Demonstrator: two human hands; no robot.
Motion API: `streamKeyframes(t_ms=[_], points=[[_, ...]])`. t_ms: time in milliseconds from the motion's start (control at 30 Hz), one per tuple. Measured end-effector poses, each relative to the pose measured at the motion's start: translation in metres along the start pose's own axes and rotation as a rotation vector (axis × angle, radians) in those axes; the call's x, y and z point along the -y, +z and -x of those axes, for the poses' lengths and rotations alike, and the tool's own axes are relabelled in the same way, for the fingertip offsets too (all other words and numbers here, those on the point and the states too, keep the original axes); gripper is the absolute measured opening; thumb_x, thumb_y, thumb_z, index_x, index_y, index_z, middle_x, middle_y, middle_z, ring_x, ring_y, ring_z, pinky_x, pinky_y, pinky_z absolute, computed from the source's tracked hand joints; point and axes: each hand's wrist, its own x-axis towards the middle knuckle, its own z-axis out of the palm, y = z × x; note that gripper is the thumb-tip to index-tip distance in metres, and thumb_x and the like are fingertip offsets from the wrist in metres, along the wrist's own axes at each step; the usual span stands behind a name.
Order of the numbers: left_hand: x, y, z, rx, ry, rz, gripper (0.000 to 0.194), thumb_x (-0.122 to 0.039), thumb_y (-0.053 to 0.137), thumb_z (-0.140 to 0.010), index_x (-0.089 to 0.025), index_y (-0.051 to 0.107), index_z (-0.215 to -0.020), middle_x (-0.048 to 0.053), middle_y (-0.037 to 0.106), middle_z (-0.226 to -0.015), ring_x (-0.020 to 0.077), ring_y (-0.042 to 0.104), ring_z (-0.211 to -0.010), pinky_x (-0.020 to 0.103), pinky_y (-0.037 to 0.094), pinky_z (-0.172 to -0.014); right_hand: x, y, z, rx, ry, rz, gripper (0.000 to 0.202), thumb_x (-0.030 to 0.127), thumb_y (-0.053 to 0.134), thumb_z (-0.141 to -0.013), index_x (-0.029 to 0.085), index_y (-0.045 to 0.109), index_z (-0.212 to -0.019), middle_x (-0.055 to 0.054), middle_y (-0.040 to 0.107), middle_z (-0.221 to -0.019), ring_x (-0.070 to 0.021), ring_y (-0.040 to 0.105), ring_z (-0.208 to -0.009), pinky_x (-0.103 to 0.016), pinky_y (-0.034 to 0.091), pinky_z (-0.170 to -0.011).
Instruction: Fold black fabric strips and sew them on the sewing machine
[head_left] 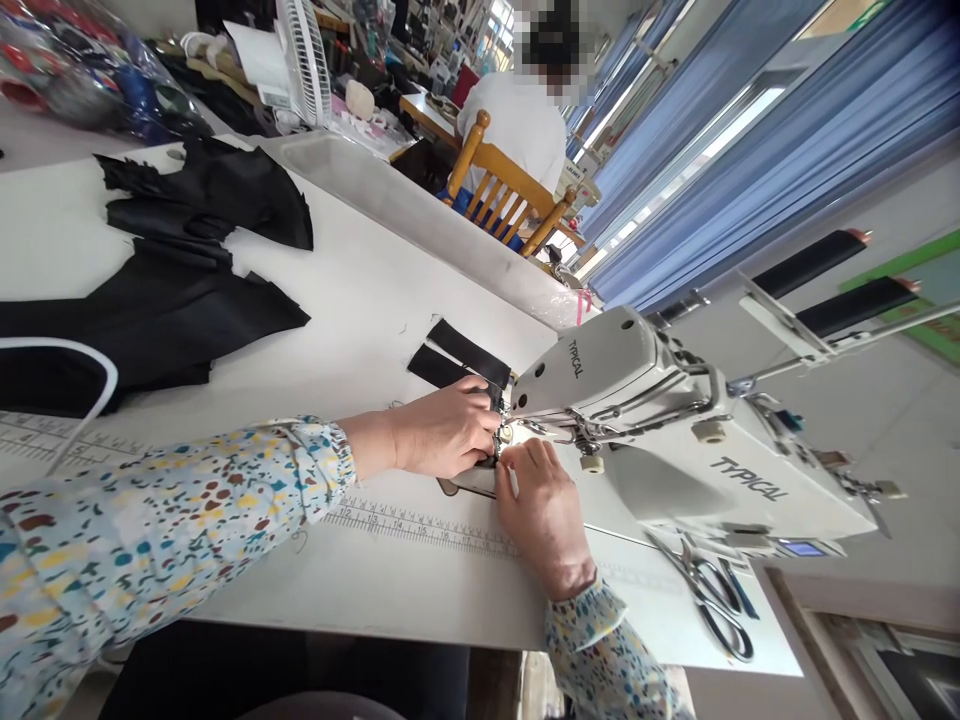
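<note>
A white sewing machine stands at the right of the table, its needle area lit. Close to the needle, my left hand has its fingers bent down at a small black fabric piece with a slit between two strips. My right hand is just in front of the needle, thumb and fingers pinched together at the work's near edge. Whatever lies between those fingertips is too small to make out. The two hands nearly touch.
Black cut fabric lies on the table at left. Scissors rest at the right front, beside small blue tweezers. A printed ruler runs along the front. Beyond the table are a white fan, a wooden chair and a seated person in white.
</note>
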Motion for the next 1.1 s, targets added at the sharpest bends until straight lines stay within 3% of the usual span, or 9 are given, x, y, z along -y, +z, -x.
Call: streamKeyframes(t_ms=[133,300,433,667,833,933,1100], points=[[0.000,-0.002,0.000,0.016,0.025,-0.035,0.019,-0.013,0.064,-0.092,-0.022,0.079,-0.088,0.001,0.064,-0.073,0.0217,0.057,-0.078,0.048,0.034,-0.108,0.001,-0.002,-0.001,0.026,-0.040,0.039,0.020,0.012,0.048,-0.098,0.020,0.055,-0.082,-0.006,0.056,-0.082,-0.0214,0.052,-0.081,-0.032,0.040,-0.065],[0.003,-0.003,0.001,-0.004,0.063,0.028,0.024,-0.008,0.065,-0.090,-0.024,0.079,-0.078,0.003,0.068,-0.079,0.0243,0.060,-0.093,0.045,0.033,-0.110,-0.001,-0.006,-0.005,0.071,-0.121,0.089,0.023,0.009,0.046,-0.097,0.019,0.055,-0.079,-0.006,0.055,-0.080,-0.0211,0.049,-0.078,-0.032,0.036,-0.061],[0.004,-0.001,0.000,-0.004,0.040,0.094,0.023,-0.007,0.066,-0.088,-0.023,0.077,-0.076,0.001,0.068,-0.074,0.0228,0.061,-0.089,0.046,0.030,-0.112,-0.002,-0.008,-0.008,0.091,-0.162,0.116,0.023,0.007,0.048,-0.095,0.019,0.056,-0.076,-0.006,0.053,-0.078,-0.0210,0.048,-0.076,-0.033,0.035,-0.060],[0.001,0.001,0.002,0.019,-0.069,0.103,0.026,-0.007,0.065,-0.086,-0.021,0.077,-0.103,0.002,0.067,-0.081,0.0213,0.061,-0.085,0.044,0.034,-0.108,-0.001,-0.008,-0.010,0.104,-0.175,0.099,0.022,0.006,0.048,-0.094,0.017,0.060,-0.079,-0.007,0.055,-0.079,-0.0216,0.048,-0.077,-0.033,0.035,-0.060],[0.001,-0.001,0.002,0.057,-0.049,0.097,0.027,-0.007,0.062,-0.089,-0.025,0.080,-0.096,0.001,0.064,-0.080,0.0205,0.059,-0.083,0.045,0.033,-0.108,-0.002,-0.010,-0.005,0.103,-0.120,0.028,0.024,0.010,0.046,-0.097,0.018,0.061,-0.080,-0.007,0.057,-0.080,-0.0212,0.052,-0.078,-0.032,0.039,-0.062],[-0.001,-0.007,0.003,0.072,-0.017,0.056,0.031,-0.006,0.059,-0.090,-0.027,0.080,-0.098,0.001,0.064,-0.081,0.0205,0.058,-0.081,0.046,0.032,-0.111,-0.007,-0.016,0.002,0.091,-0.051,-0.057,0.021,0.014,0.047,-0.100,0.019,0.063,-0.088,-0.006,0.060,-0.084,-0.0202,0.057,-0.081,-0.030,0.046,-0.066],[-0.007,-0.016,0.001,0.127,0.050,-0.057,0.035,-0.004,0.054,-0.088,-0.027,0.078,-0.095,0.002,0.064,-0.083,0.0211,0.057,-0.081,0.052,0.027,-0.119,-0.016,-0.022,0.014,0.071,0.068,-0.365,0.026,0.014,0.044,-0.103,0.022,0.066,-0.117,-0.007,0.066,-0.104,-0.0205,0.063,-0.096,-0.037,0.054,-0.085]])
